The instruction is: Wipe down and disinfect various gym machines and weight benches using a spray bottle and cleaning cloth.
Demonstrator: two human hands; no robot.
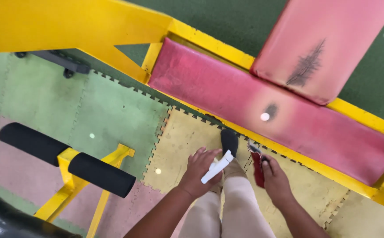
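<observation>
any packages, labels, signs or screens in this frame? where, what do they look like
No signs, screens or labels show.
White spray bottle: in the left hand, slim, plain white; whether it has a label cannot be told.
Red cloth: in the right hand, crumpled, dark red.

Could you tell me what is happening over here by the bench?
A person stands on foam floor mats in front of a yellow-framed bench with worn red pads. The left hand holds a white spray bottle, and the right hand grips a dark red cloth. Both hands are low, near the person's legs, short of the pads. Black foam rollers on a yellow stand sit to the left.
</observation>
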